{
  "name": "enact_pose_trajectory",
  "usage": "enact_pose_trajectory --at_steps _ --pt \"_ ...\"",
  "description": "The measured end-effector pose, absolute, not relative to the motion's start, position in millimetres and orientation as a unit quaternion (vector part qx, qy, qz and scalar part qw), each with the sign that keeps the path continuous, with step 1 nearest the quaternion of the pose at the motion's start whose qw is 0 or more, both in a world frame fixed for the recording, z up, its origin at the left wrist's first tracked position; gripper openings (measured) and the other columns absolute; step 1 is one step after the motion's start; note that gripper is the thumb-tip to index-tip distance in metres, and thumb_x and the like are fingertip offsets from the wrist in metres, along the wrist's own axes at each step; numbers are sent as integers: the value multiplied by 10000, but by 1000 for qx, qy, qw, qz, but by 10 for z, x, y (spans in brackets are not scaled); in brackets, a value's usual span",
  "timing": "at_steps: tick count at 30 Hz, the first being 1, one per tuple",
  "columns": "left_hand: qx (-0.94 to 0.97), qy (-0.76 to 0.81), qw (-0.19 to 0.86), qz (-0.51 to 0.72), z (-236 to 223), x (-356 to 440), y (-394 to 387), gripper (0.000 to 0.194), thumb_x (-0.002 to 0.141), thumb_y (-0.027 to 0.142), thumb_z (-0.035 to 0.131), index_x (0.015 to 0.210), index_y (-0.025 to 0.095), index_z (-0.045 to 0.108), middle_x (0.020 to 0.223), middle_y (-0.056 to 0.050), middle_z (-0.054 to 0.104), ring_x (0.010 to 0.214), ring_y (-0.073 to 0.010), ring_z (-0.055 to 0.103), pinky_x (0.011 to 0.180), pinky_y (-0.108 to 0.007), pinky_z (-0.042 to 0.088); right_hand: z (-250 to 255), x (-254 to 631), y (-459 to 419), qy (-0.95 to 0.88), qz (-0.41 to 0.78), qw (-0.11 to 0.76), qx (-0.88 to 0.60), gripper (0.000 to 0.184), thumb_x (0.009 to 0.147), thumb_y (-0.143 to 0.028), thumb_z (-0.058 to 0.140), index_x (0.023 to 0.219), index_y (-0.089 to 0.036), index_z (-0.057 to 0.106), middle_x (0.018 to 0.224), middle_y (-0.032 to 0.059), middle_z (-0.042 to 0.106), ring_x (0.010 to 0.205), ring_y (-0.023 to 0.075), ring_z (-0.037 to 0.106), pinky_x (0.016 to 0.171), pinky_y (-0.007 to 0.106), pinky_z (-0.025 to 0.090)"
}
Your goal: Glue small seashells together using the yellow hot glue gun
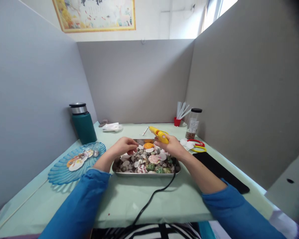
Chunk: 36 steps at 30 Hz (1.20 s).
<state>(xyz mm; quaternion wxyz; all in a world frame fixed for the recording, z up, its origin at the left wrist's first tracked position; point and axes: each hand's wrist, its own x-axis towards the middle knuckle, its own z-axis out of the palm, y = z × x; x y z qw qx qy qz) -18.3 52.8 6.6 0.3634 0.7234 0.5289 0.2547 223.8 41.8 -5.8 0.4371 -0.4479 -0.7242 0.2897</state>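
My right hand [173, 146] grips a yellow glue gun [159, 134], its nozzle pointing up and to the left above the tray's far side. A black cord [153, 196] runs from below that hand over the near rim toward me. My left hand [127, 146] hovers over the tray's left part, fingertips pinched together; whatever they hold, if anything, is too small to make out. Beneath both hands lies a metal tray [144, 174] full of seashells [142, 159], white, pink, green and brown-spotted. An orange shell [149, 145] rests near the back.
At left are a blue shell-shaped plate [62, 176] with several shells and a green bottle [84, 127]. White glue sticks [181, 111] stand in a red cup [177, 121] near a clear jar [193, 124]. Scissors [199, 146] and a black phone-like slab [220, 171] lie right. Grey partitions [137, 79] enclose the table.
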Motion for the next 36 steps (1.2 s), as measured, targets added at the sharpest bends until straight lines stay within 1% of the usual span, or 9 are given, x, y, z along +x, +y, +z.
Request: enact_pose_trajectory --at_steps 3,6,9,12,16,21,24,30,36 --pt "665 470 510 277 75 -147 480 347 672 409 654 847 112 623 703 -44 650 523 -102 543 541 -252 449 -54 2171 370 -697 359 459 -417 333 698 -378 640 951 -162 623 757 28 624 569 129 515 527 254 406" --pt "658 432 557 265 96 -92 415 357 668 439 674 811 115 629 707 -42 648 527 -90 544 545 -246 449 -55 2076 306 -688 414 465 -373 353 670 -339 674 977 -179 604 805 40 639 649 152 560 567 263 436" --pt "665 423 560 254 122 -31 355 378 668 466 672 814 119 640 715 -47 653 533 -89 546 539 -242 438 -63 1990 267 -687 441 470 -336 382 670 -309 676 1014 -175 581 849 47 649 757 173 584 655 285 462" --pt "681 419 549 242 141 30 305 402 670 495 658 825 125 644 702 -39 651 535 -93 543 527 -239 424 -76 1941 264 -687 446 479 -314 367 682 -272 661 1023 -178 562 831 31 647 761 162 582 689 290 465" --pt "695 418 531 246 151 79 268 405 670 508 648 793 122 649 674 -25 638 532 -95 541 522 -238 418 -83 1937 263 -674 453 490 -318 303 679 -216 651 966 -177 560 773 13 627 696 138 573 657 275 463" --pt "687 411 535 269 137 58 309 400 722 507 588 805 119 634 751 -54 661 558 -107 564 556 -260 459 -86 1964 250 -659 470 503 -303 352 664 -224 664 987 -186 531 775 12 611 670 138 570 576 259 470" --pt "716 444 467 269 131 -4 369 373 733 470 575 833 116 640 764 -64 668 573 -118 568 562 -261 462 -102 1966 267 -652 461 508 -324 344 653 -222 661 973 -177 541 758 9 605 640 133 564 557 258 472" --pt "814 527 164 183 183 -204 443 273 718 359 559 870 178 695 818 -42 706 747 -174 613 658 -246 431 -172 1990 350 -668 412 490 -379 304 663 -252 645 944 -162 577 788 23 630 571 117 535 512 252 458" --pt "847 525 68 50 245 -294 421 283 673 238 560 912 235 712 871 -18 715 749 -158 612 666 -214 404 -245 1957 389 -693 432 448 -363 318 649 -190 646 963 -190 594 772 12 652 636 145 591 591 278 493"
